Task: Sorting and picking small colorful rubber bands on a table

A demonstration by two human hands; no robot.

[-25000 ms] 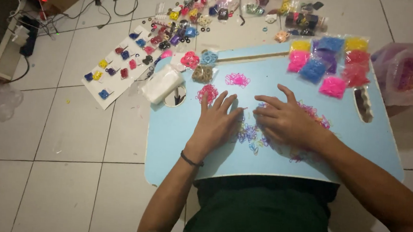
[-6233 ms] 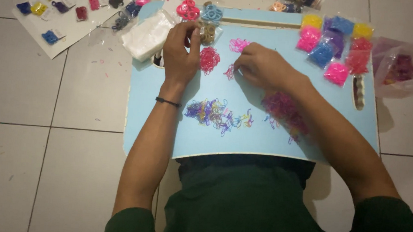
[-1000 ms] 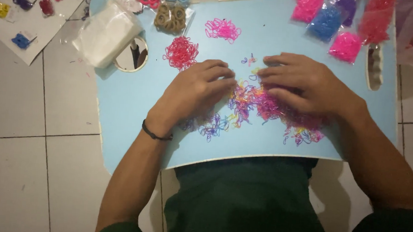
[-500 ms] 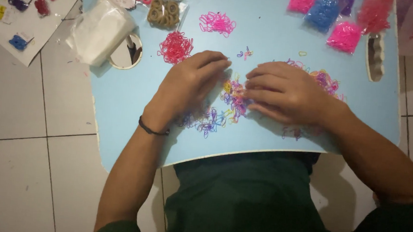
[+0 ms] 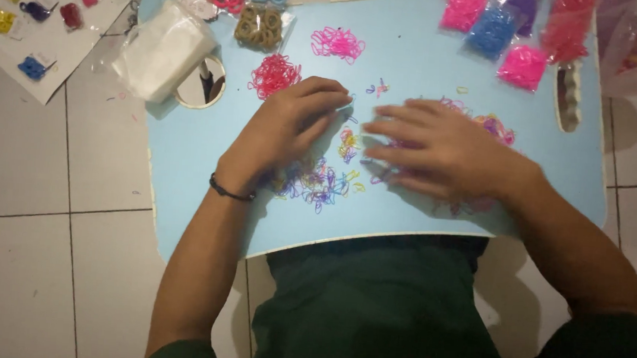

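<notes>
Pale floor tiles surround a light blue lap table that carries the work. Both hands lie flat, palms down, near its middle: the left hand with fingers together, the right hand with fingers slightly spread, neither gripping anything. Between and under them lies a scatter of small mixed-colour rubber bands, toward the near edge. A red band pile sits just beyond the left fingertips. Bagged pink and blue bands line the far right corner; a white plastic bundle rests at the far left.
</notes>
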